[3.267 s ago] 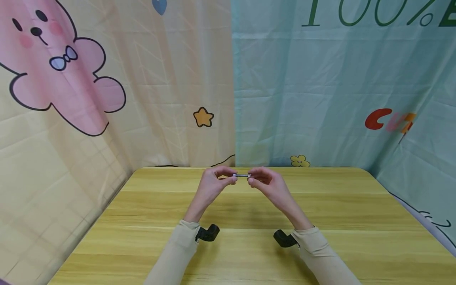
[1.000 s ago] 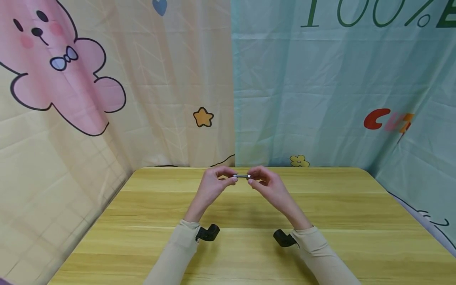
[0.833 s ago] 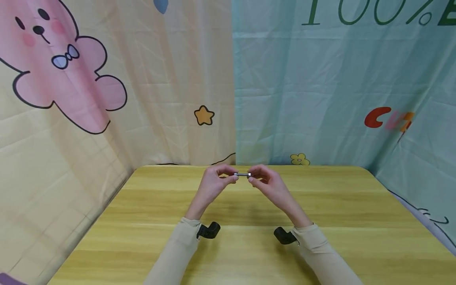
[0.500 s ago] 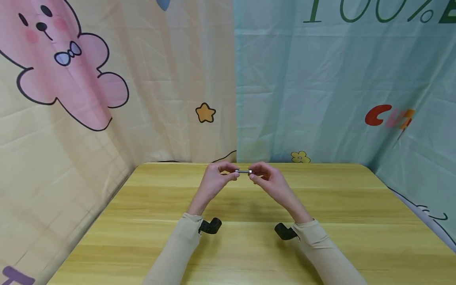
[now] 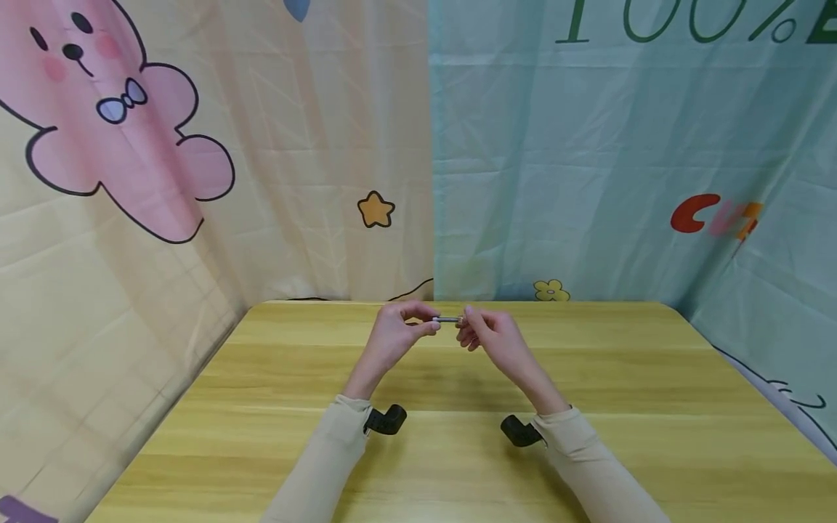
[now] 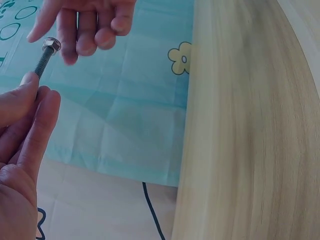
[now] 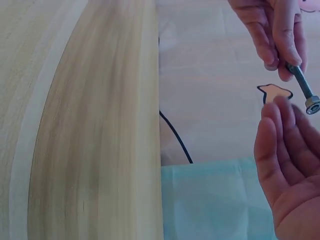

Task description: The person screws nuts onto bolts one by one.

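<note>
My left hand [image 5: 392,335] pinches a metal bolt [image 5: 447,319] between thumb and fingers, above the far part of the table. The bolt lies level in the head view and points right. In the left wrist view its threaded shank [image 6: 43,63] sticks out of the grip, with a hex nut [image 6: 51,45] on the free end. The bolt's other end is hidden in the left fingers. My right hand [image 5: 502,343] is close beside the nut, fingers extended and loosely bent. Both wrist views show the nut with no right fingers curled round it; the right hand [image 7: 295,165] is palm up there.
Below the hands spreads a wooden table [image 5: 445,450] with rounded far corners. A beige curtain [image 5: 314,181] and a teal curtain [image 5: 556,167] hang behind it. Each sleeve cuff carries a black wrist camera [image 5: 387,420].
The right fingers, earlier pinching the nut end, have let go and spread beside it. The left hand keeps its pinch on the bolt. The whole head view has shifted slightly.
</note>
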The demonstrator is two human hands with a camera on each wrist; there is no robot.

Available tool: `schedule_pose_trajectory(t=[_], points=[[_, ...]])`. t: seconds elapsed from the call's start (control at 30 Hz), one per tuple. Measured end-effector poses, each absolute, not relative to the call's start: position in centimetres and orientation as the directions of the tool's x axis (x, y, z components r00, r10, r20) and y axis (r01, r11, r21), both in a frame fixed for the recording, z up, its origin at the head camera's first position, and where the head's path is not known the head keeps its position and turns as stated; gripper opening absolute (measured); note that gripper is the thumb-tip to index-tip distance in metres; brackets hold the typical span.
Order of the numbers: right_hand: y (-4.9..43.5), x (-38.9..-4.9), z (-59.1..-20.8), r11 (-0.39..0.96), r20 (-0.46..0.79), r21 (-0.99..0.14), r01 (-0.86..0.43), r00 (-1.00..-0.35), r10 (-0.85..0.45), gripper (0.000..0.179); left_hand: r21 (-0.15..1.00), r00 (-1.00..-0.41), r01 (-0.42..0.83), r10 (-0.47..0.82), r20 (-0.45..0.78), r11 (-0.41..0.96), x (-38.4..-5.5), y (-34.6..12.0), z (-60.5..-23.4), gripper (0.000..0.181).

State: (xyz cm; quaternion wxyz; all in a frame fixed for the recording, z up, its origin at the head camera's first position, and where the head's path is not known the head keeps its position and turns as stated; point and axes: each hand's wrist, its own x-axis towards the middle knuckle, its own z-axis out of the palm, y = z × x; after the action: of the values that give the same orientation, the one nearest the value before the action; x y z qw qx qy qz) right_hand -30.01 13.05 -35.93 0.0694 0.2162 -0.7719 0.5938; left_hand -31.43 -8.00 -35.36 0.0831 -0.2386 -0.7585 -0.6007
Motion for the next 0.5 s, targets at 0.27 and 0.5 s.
schedule_pose_trajectory(t=[0.27,0.5], points=[[13.63,-30.31,-36.01,0.21,0.421,-0.849,-0.484,-0.861,-0.285,0.027,0.871,-0.874,0.464,0.245,0.42,0.161,-31.7,-8.15,-35.54,0.011],[13.6,-30.33,-36.05,0.206,0.397,-0.859,-0.47,-0.863,-0.311,0.025,0.865,-0.872,0.466,0.263,0.413,0.186,-31.31,-8.12,-34.86,0.013]])
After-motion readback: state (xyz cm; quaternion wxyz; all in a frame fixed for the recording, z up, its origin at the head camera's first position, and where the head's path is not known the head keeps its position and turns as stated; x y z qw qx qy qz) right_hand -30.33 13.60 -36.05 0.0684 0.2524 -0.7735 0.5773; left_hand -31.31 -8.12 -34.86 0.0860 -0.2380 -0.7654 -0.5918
